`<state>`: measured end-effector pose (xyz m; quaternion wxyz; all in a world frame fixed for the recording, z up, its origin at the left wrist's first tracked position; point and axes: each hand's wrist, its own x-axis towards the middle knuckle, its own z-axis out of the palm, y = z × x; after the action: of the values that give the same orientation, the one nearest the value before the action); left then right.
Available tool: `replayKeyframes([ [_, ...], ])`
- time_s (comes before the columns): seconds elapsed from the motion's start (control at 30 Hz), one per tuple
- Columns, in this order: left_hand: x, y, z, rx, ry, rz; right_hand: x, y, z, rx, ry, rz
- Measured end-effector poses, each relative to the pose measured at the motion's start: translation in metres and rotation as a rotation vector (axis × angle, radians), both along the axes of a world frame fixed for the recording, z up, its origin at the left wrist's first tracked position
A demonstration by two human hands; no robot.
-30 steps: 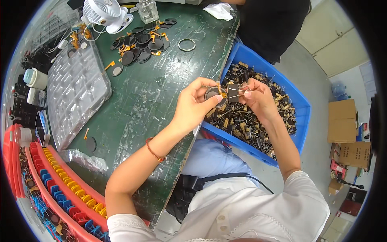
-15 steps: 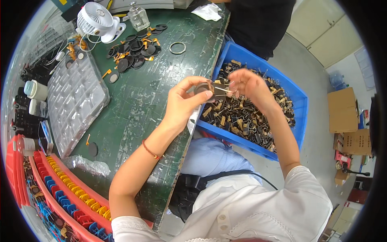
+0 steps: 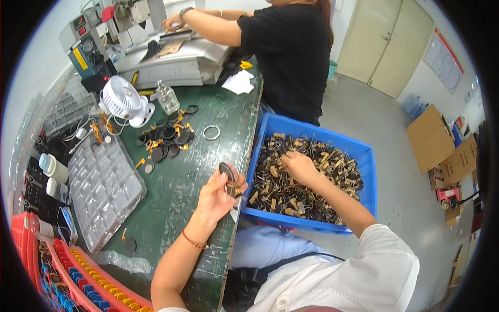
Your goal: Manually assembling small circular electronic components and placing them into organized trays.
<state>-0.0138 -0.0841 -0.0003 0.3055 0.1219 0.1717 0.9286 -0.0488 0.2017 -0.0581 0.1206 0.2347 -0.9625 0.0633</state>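
Note:
My left hand point(image 3: 215, 195) is raised over the table's right edge. Its thumb and fingers pinch a round black disc point(image 3: 226, 171), turned nearly edge-on. Something brownish shows among the fingers below the disc, too small to make out. My right hand point(image 3: 300, 169) reaches into a blue bin point(image 3: 370, 182) heaped with black binder clips point(image 3: 317, 195), many with tan pieces on them. Its fingers are closed and point down into the heap; what they grip is hidden. Several more black discs with orange tabs point(image 3: 169, 136) lie piled on the green table point(image 3: 179, 200).
A metal ring point(image 3: 211, 132), a glass bottle point(image 3: 167, 99) and a white fan point(image 3: 125, 101) stand around the disc pile. At the left lie a clear compartment tray point(image 3: 106, 182) and red racks point(image 3: 112, 291) with coloured clips. A person in black point(image 3: 291, 57) works beyond the bin.
My right hand has gone from open beside the disc down into the bin, its fingers now closed. My left hand still holds the disc, now tilted up. The view has shifted upward, showing the other person.

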Motion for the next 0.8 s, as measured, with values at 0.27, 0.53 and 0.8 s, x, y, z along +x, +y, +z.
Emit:
replayKeyframes([
  [0.27,0.005,0.008,0.016,-0.465,0.080,0.047,-0.003,-0.006,0.036,-1.312,-0.596,-0.078],
  [0.53,0.019,0.019,0.017,-0.670,0.256,0.073,0.026,-0.062,0.076,-1.738,-1.299,0.206],
  [0.8,0.019,0.018,0.010,-0.628,0.299,0.247,0.014,-0.094,0.094,-1.501,-0.639,0.133],
])
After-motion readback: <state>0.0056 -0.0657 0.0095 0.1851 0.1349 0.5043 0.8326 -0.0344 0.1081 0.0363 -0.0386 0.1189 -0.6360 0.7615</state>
